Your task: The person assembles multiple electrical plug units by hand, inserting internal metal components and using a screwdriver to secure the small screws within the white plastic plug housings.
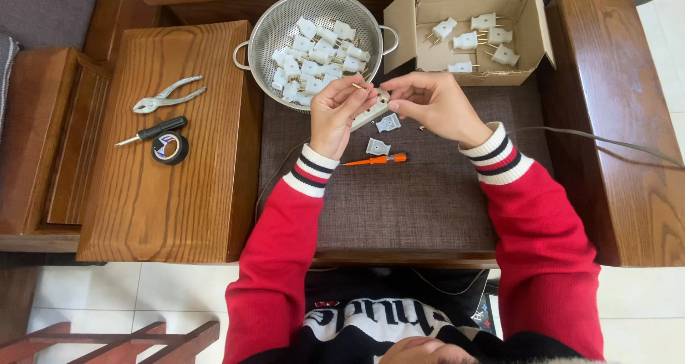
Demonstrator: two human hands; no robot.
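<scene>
White plug part: a pale plastic plug body [371, 109] sits right between both hands, lifted just above the dark woven mat [428, 200], in front of the colander.
Left hand: the left hand [341, 114] is curled up, fingertips pinched on the plug body's left end, with a thin brass pin [359, 86] showing at the fingertips.
Right hand: the right hand [434, 104] comes in from the other side, fingers closed on the plug body's right end; both hands meet over the one piece, nearly touching.
Just below the hands: two loose white cover pieces [382, 134] lie on the mat, and an orange-handled screwdriver [378, 159] lies just beneath them, near the left wrist.
Behind the hands: a metal colander [271, 32] heaped with white plug parts, and beside it an open cardboard box [531, 22] holding a few finished-looking plugs with pins.
Far left on the wooden counter [164, 207]: pliers [165, 96], a black-handled screwdriver [153, 131] and a roll of black tape [170, 148], well apart from both hands.
Right side: a grey cable [606, 141] trails off past the right sleeve.
</scene>
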